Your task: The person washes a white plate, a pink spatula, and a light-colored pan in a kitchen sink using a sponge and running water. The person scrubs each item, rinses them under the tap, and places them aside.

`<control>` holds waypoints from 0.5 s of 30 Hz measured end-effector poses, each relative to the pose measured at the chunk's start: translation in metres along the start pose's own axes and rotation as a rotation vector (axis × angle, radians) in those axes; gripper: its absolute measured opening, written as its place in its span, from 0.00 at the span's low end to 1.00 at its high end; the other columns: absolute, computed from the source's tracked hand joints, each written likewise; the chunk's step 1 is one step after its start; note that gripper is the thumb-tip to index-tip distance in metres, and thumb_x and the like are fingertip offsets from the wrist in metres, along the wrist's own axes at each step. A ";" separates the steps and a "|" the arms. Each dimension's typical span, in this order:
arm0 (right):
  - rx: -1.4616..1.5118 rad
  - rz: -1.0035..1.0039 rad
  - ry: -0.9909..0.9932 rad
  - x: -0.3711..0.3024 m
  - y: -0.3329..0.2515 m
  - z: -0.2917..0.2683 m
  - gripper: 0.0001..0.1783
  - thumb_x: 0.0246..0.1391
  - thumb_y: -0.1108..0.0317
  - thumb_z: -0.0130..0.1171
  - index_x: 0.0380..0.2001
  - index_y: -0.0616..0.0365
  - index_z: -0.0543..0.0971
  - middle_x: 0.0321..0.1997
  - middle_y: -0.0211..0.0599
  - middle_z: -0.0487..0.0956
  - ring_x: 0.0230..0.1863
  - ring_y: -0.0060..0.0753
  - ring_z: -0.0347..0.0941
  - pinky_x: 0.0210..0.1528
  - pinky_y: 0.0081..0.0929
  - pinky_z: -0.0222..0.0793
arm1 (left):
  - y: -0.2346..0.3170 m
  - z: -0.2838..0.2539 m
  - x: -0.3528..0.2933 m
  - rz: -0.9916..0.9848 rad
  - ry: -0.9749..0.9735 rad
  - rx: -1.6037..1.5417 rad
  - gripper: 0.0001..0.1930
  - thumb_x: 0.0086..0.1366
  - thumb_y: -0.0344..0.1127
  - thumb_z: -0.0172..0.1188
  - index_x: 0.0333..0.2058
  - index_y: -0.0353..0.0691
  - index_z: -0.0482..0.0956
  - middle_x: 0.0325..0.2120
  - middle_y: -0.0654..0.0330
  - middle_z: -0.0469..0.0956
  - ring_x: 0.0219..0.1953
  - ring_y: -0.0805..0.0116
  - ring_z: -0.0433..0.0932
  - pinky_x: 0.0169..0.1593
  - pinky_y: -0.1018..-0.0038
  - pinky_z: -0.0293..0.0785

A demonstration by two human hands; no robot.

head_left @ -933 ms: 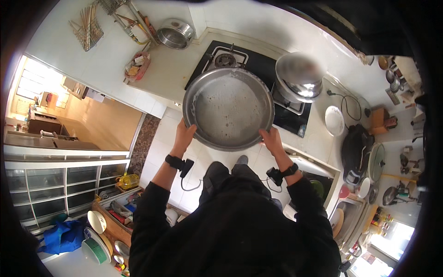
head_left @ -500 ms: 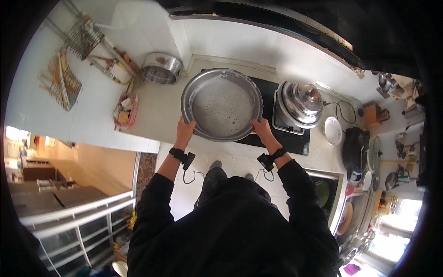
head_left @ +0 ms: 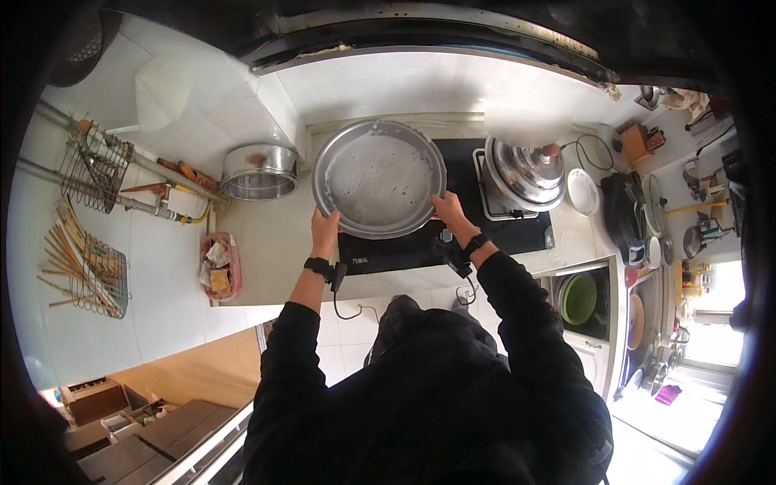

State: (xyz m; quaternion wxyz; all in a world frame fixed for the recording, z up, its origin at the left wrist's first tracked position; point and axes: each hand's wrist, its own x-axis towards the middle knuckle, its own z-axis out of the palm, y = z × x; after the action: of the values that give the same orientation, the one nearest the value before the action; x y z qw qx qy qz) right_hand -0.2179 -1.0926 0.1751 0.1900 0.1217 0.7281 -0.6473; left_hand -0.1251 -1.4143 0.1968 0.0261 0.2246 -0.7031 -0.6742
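Nearest us, two dark sleeves reach forward, and beyond them we see the left hand (head_left: 325, 230) and the right hand (head_left: 450, 212) at the near side of a wide metal basin (head_left: 380, 178). Both hands look clamped on its rim, one at the near left and one at the near right; we see the thumbs, but cannot tell how the fingers sit underneath. The basin, with a pale, speckled layer across its floor, is over the left part of the black stove (head_left: 517, 236) and the counter (head_left: 271, 255) beside it; we cannot tell whether it rests there or is held clear. We judge the step in hand to be positioning the basin, and any next move to call for a level rim and even support from both hands. On the right, near the basin but apart from it, stands a lidded pot (head_left: 527, 176); farther left, a steel cylinder (head_left: 260, 162) sits by the wall.
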 end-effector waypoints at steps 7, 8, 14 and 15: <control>-0.091 0.000 -0.008 0.001 -0.001 0.000 0.21 0.62 0.63 0.56 0.51 0.69 0.76 0.38 0.39 0.81 0.33 0.30 0.79 0.34 0.32 0.82 | -0.012 0.003 -0.004 -0.009 0.152 0.011 0.28 0.69 0.42 0.58 0.62 0.32 0.63 0.48 0.52 0.75 0.38 0.67 0.79 0.34 0.71 0.78; -0.134 0.016 0.003 -0.004 0.001 -0.003 0.22 0.62 0.62 0.57 0.52 0.68 0.75 0.38 0.38 0.81 0.32 0.29 0.78 0.33 0.31 0.81 | -0.013 0.007 -0.010 0.069 0.234 -0.009 0.31 0.69 0.43 0.59 0.63 0.31 0.62 0.50 0.51 0.74 0.39 0.66 0.80 0.34 0.72 0.79; -0.399 -0.122 -0.121 -0.081 0.020 -0.077 0.27 0.62 0.55 0.60 0.54 0.67 0.76 0.48 0.50 0.82 0.49 0.43 0.80 0.52 0.33 0.73 | 0.012 0.055 -0.099 0.428 0.080 -0.065 0.18 0.75 0.37 0.52 0.58 0.35 0.72 0.39 0.61 0.79 0.31 0.79 0.71 0.34 0.80 0.70; -0.462 -0.168 -0.153 -0.104 0.027 -0.101 0.26 0.61 0.55 0.61 0.53 0.67 0.77 0.49 0.51 0.82 0.50 0.43 0.80 0.52 0.32 0.73 | 0.018 0.080 -0.113 0.427 -0.066 -0.027 0.18 0.74 0.36 0.53 0.58 0.35 0.72 0.39 0.61 0.79 0.30 0.79 0.71 0.34 0.81 0.70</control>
State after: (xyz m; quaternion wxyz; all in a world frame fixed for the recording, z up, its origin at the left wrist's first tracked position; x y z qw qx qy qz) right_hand -0.1250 -0.9823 0.2054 0.2128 -0.0353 0.8477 -0.4846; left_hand -0.0563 -1.3002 0.2370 0.1484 0.0482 -0.7261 -0.6696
